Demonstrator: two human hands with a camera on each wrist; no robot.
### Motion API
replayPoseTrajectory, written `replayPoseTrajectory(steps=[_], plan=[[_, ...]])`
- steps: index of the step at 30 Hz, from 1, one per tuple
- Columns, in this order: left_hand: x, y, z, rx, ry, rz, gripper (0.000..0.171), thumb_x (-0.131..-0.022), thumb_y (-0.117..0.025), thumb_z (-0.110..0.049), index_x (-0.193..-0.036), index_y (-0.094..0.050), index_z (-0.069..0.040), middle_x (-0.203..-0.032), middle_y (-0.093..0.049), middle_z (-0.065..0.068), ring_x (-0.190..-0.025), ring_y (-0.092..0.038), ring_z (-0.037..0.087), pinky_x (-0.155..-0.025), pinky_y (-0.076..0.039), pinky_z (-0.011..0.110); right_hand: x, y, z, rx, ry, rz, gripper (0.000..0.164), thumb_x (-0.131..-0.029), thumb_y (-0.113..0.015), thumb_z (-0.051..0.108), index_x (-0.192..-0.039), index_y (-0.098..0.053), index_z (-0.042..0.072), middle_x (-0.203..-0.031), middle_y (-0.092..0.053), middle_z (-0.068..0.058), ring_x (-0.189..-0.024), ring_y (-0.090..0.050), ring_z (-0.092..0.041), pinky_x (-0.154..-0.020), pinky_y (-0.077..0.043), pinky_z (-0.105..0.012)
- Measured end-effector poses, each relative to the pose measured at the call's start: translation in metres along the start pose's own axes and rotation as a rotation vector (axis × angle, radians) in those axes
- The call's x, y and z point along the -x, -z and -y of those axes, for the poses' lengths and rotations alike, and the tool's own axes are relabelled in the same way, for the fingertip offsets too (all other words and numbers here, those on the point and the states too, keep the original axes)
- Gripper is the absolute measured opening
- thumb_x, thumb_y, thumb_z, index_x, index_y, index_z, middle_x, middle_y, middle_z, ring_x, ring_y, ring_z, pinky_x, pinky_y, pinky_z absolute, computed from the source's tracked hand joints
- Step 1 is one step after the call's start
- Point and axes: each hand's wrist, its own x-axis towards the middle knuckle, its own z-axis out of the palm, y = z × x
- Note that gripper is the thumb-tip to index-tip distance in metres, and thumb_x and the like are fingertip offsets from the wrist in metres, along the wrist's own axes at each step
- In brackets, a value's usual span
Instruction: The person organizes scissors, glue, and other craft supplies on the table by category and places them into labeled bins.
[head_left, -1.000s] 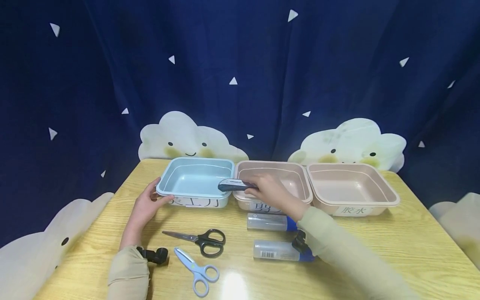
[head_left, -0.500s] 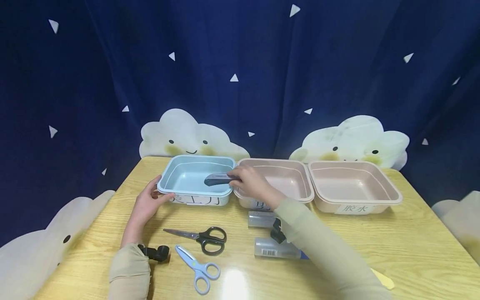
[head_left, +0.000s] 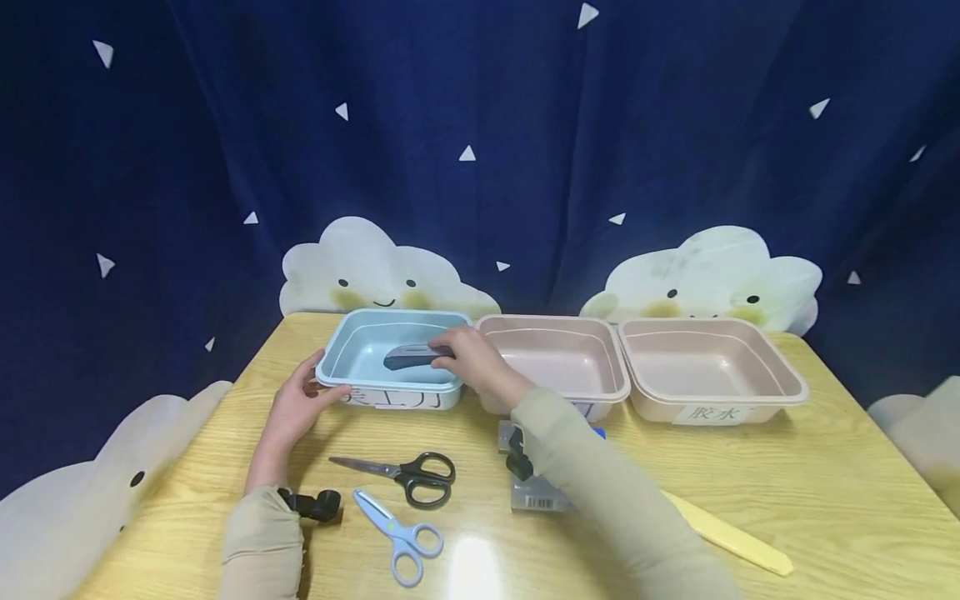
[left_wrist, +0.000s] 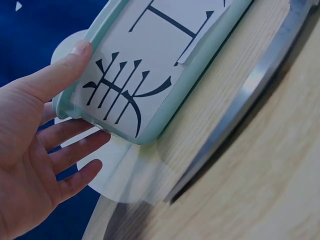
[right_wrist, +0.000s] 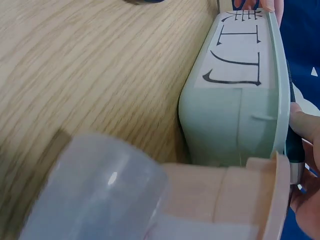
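Observation:
My right hand (head_left: pixel 472 360) holds a dark utility knife (head_left: pixel 408 357) over the inside of the light blue bin (head_left: pixel 375 335), its free end pointing left. In the right wrist view, the right hand (right_wrist: pixel 307 150) is at the far side of the bin's rim, and the knife (right_wrist: pixel 295 150) shows only in part. My left hand (head_left: pixel 294 410) grips the bin's front left corner. The left wrist view has the left thumb (left_wrist: pixel 75 62) on the rim beside the label (left_wrist: pixel 125 90), with the other fingers (left_wrist: pixel 80 145) spread around the corner.
Two pink bins, a middle one (head_left: pixel 551 333) and a right one (head_left: pixel 693 337), stand beside the blue one. In front lie black scissors (head_left: pixel 423 481), light blue scissors (head_left: pixel 401 537), two glue bottles (head_left: pixel 540 497) partly under my right sleeve, and a long yellow piece (head_left: pixel 738 537).
My right hand has carried the utility knife left, from above the middle bin's edge to over the blue bin. The yellow piece has come out from behind my sleeve. My left hand stays put.

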Motion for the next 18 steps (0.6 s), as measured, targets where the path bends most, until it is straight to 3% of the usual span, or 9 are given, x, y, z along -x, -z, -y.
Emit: replayPoseTrajectory(steps=[7, 18], plan=[[-0.001, -0.001, 0.002, -0.007, 0.015, -0.013, 0.091, -0.076, -0.070, -0.045, -0.146, -0.020, -0.015, -0.135, -0.043, 0.022, -0.113, -0.046, 0.036, -0.092, -0.038, 0.046, -0.011, -0.012, 0.004, -0.036, -0.037, -0.073, 0.034, -0.081, -0.069, 0.024, -0.113, -0.065, 0.013, -0.112, -0.063, -0.003, -0.108, -0.055, -0.020, -0.095, -0.042, -0.031], [-0.002, -0.002, 0.003, 0.001, 0.010, -0.009, 0.091, -0.075, -0.070, -0.046, -0.146, -0.020, -0.016, -0.136, -0.041, 0.022, -0.114, -0.047, 0.036, -0.093, -0.039, 0.048, -0.027, -0.027, 0.011, -0.087, -0.026, -0.040, 0.035, -0.077, -0.072, 0.018, -0.110, -0.066, 0.009, -0.112, -0.065, -0.004, -0.109, -0.056, -0.017, -0.095, -0.041, -0.025]])
